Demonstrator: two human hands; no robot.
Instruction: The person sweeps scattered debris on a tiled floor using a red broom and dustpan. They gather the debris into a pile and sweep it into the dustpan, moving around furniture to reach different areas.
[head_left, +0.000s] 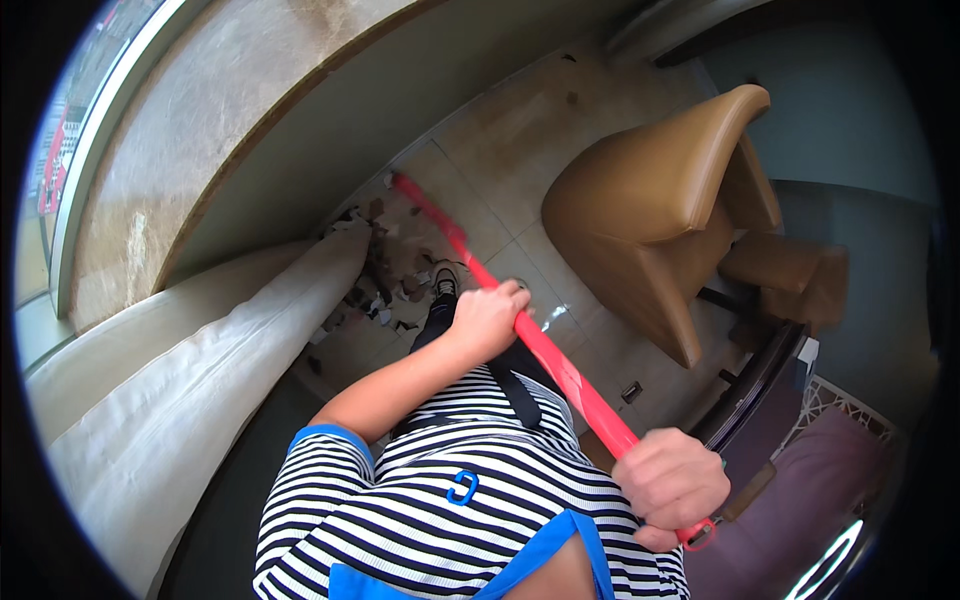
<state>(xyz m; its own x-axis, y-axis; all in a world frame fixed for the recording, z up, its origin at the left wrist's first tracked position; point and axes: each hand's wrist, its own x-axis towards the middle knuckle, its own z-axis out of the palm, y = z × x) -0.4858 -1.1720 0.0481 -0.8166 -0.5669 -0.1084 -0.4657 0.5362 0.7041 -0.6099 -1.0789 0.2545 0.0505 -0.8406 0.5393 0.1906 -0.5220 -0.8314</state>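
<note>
A long red pole (568, 382), apparently a broom handle, slants across the view from lower right to upper left. My left hand (491, 319) grips it around the middle. Around its near end, just below a red hanging loop (699, 536), my right hand (671, 480) is closed. The far end (420, 201) is blurred and lies low over the tiled floor (487, 187), close to the wall base; its exact shape cannot be told. Broken bits of debris (382, 300) are scattered on the tiles to the left of the pole, around my shoe (445, 281).
A tan leather armchair (637, 195) stands to the right. Long pale curtains (225, 352) hang at the left, their lower end by the debris. A stone window sill (225, 97) curves above the wall. At lower right are a dark table-like piece (757, 397) and purple upholstery (832, 472).
</note>
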